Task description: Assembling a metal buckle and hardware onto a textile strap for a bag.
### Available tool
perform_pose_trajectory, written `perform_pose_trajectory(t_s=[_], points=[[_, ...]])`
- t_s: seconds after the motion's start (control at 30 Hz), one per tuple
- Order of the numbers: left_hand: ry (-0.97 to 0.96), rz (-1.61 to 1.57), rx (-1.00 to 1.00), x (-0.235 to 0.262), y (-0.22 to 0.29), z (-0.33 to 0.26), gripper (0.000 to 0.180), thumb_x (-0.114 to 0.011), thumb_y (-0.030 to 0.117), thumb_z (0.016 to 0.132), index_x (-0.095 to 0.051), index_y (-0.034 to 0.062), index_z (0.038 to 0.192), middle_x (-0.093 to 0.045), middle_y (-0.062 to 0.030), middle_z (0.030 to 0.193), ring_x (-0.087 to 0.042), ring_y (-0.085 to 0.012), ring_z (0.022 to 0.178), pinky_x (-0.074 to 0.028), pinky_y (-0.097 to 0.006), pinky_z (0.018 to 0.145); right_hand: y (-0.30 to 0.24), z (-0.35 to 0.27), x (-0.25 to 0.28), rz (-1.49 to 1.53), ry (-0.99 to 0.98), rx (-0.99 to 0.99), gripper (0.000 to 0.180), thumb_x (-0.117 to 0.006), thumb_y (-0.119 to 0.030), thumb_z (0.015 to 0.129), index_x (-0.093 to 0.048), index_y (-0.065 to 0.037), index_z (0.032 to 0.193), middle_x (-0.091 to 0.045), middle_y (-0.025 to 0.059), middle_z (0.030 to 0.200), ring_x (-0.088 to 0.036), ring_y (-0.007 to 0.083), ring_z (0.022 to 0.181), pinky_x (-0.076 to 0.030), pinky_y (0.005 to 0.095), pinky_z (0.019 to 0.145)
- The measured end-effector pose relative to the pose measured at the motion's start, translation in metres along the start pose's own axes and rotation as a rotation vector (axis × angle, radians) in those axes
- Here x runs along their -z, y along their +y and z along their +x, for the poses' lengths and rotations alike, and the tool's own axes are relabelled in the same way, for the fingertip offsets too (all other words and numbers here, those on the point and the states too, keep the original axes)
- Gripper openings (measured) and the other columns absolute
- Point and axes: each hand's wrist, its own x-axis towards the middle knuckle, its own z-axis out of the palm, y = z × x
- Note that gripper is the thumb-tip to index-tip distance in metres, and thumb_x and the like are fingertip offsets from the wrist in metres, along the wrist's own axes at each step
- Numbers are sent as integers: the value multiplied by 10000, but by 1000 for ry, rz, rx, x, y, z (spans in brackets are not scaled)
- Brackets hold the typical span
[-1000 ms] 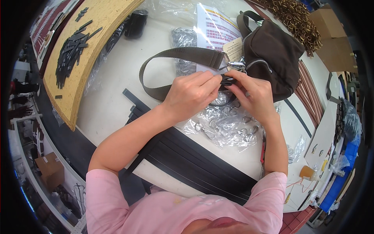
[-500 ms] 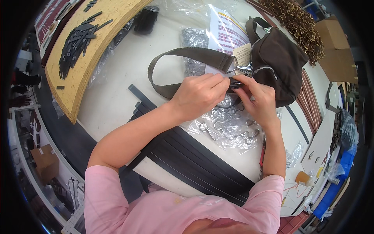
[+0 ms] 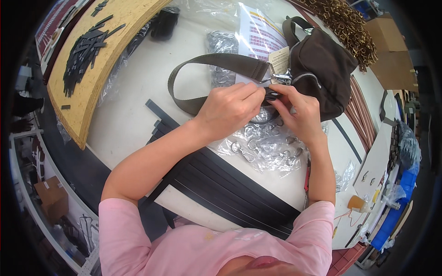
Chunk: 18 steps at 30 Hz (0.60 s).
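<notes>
My left hand (image 3: 229, 109) and my right hand (image 3: 297, 108) meet above the table, fingers pinched on a small glossy black piece (image 3: 271, 95), perhaps a strap end; the fingertips cover most of it. A brown webbing strap (image 3: 221, 60) loops out left and passes behind my left hand; where it ends is hidden. Just beyond my fingers, a silver snap hook (image 3: 282, 77) joins this strap to a dark brown zippered bag (image 3: 322, 69). From the bag hangs a cream paper tag (image 3: 279, 60). Under my hands lies a clear plastic bag of silver snap hooks (image 3: 264, 147).
Long black strips (image 3: 221, 188) lie across the table (image 3: 124, 119) close to my body. At left, a curved wooden board (image 3: 60, 87) carries short black strips (image 3: 85, 55). Behind the bag are a printed sheet (image 3: 260, 32) and a heap of brass-coloured rings (image 3: 343, 23).
The whole view has shifted slightly, so everything sits a little further left and up. My hands keep their pinch on the black piece, with little other movement.
</notes>
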Motion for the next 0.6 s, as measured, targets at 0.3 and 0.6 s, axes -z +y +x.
perform_pose_trajectory(t_s=[0.3, 0.6], points=[[-2, -25, 21, -1, 0, -1, 245, -763, 16, 802, -689, 37, 1035, -610, -50, 796, -647, -221, 668, -525, -347, 584, 0, 0, -1, 6, -9, -34, 327, -799, -62, 856, -708, -71, 1170, -676, 67, 721, -646, 173, 575, -516, 293, 564], [17, -36, 23, -1, -1, 0, 231, -759, 17, 808, -685, 42, 1025, -614, -57, 798, -651, -233, 666, -527, -354, 582, 0, 0, -2, 0, -7, -33, 359, -801, -62, 850, -709, -74, 1196, -673, 71, 730, -638, 171, 571, -517, 291, 564]])
